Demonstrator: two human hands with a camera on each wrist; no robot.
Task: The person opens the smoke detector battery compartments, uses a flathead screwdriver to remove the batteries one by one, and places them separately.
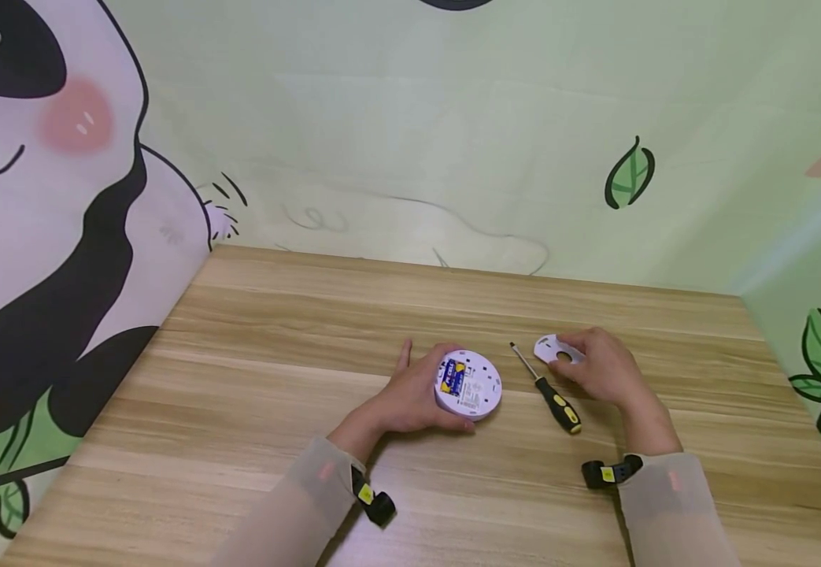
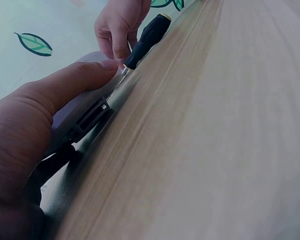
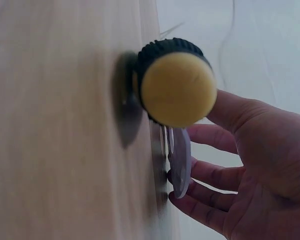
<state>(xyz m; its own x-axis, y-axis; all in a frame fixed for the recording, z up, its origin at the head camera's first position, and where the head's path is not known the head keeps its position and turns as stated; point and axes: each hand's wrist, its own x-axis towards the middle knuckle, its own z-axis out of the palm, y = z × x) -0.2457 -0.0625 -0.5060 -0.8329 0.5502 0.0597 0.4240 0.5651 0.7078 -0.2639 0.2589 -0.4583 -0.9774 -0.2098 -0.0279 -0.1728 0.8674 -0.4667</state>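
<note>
In the head view my left hand [image 1: 410,398] grips a round white smoke detector [image 1: 479,386] by its left side, thumb along the near edge. Its back faces up, showing a blue and yellow battery [image 1: 453,378] and a printed label. To the right, my right hand [image 1: 604,366] pinches a flat white mounting plate [image 1: 546,347] with a hole in it. The right wrist view shows this plate [image 3: 181,172] standing on edge against the fingers. Between the hands lies a black and yellow screwdriver [image 1: 557,405], its tip pointing away from me.
The wood-grain table [image 1: 297,315] runs back to a pale green wall [image 1: 382,118] with leaf drawings. A panda picture [image 1: 112,157] covers the left side wall. Black straps with small cameras [image 1: 380,508] sit on both wrists.
</note>
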